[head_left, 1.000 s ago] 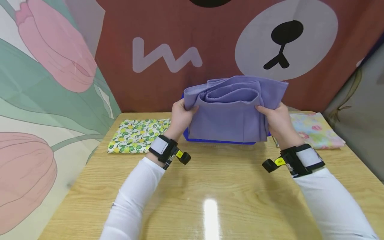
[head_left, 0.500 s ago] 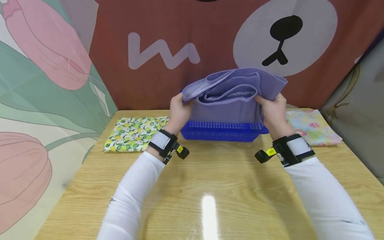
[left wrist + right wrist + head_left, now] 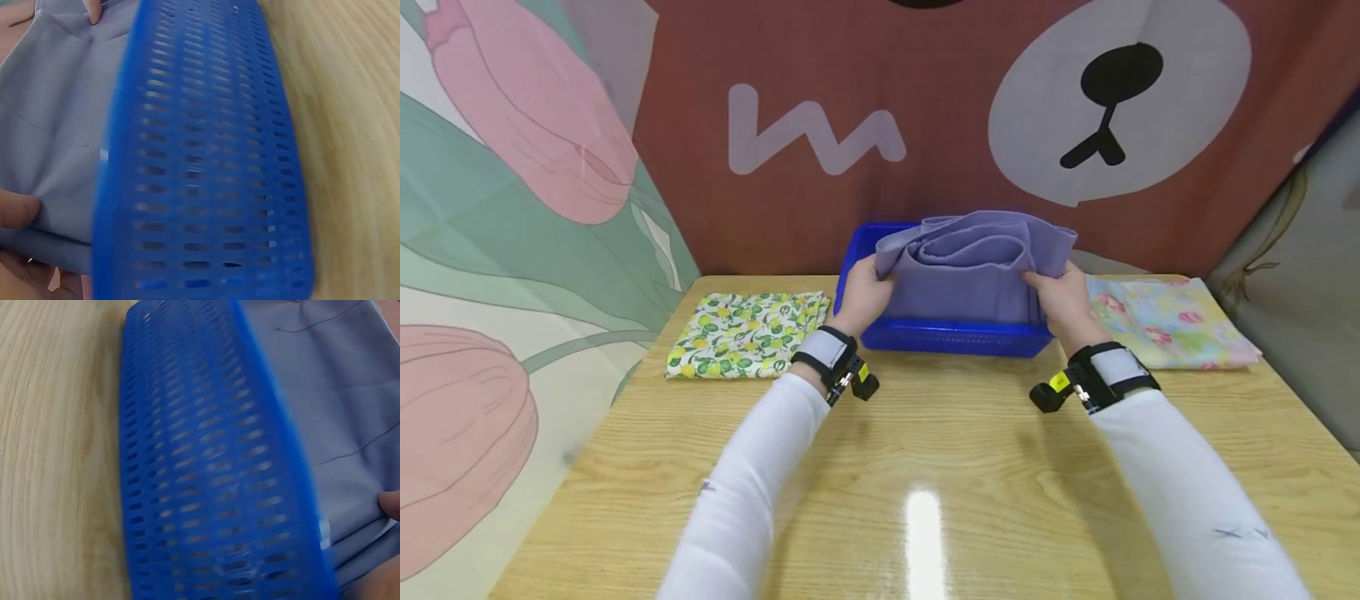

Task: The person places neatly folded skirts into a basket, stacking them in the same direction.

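Pinching purple cloth at opposite ends, left grip and right grip hold it partly inside a blue basket.

Light yellow-brown tabletop with wavy wood lines, smooth and shiny. Long white patch of light shines on near part, soft dark shadows close by. Blue plastic basket, box-shaped, rows of little long holes in sides, sits near back edge, around middle. Left of basket, just beside: folded white cloth with yellow lemons and green leaves, lying flat. Right side: folded pastel cloth with pink flowers, also flat.
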Tool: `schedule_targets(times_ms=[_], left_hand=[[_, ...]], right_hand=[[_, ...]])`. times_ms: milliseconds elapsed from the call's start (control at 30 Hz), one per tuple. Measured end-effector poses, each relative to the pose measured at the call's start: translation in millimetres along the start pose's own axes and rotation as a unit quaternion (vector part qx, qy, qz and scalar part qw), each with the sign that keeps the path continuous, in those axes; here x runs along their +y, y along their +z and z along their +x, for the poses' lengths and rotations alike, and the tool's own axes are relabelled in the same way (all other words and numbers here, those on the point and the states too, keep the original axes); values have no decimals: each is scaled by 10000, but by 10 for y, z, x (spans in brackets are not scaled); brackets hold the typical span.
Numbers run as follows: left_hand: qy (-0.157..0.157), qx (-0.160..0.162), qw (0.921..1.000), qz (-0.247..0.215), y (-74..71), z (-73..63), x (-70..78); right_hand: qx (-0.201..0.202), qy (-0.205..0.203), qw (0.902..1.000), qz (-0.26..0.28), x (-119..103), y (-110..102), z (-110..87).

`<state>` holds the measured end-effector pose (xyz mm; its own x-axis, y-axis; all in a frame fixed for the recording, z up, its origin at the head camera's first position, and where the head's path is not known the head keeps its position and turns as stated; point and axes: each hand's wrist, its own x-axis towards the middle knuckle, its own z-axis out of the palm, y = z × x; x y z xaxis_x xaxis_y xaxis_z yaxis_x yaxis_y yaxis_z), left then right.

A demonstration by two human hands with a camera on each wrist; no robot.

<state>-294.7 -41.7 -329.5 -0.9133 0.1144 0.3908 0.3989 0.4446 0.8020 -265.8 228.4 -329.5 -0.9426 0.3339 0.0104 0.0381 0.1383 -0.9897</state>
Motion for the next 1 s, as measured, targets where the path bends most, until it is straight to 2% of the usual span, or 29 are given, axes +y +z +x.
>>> schedule_targets(times_ms=[133,233,333,433,700,933,1000], left_hand=[[-182,-171,9994,227,80,13,-117],[-314,-184,9988,333,118,10,-182],[-404,-133,9984,367,132,19,-209],[-543,-258,9969,514,135,35,-198],[-1083,-946,9840,1053,150,83,-139],[-1265,-826,9779,1445,210,92,-166],[-1301,-938,9761,1468,209,98,-164]], right_hand=[[-83,-52,9997,-241,102,34,42],[-154,-187,9989,-405,134,54,60],[-244,-285,9973,-636,144,66,86],[-312,-264,9947,-947,148,70,118],[-758,-252,9785,-1902,130,91,150],[-1044,-267,9648,-2398,163,127,158],[-1105,-304,9617,-2491,162,131,164]])
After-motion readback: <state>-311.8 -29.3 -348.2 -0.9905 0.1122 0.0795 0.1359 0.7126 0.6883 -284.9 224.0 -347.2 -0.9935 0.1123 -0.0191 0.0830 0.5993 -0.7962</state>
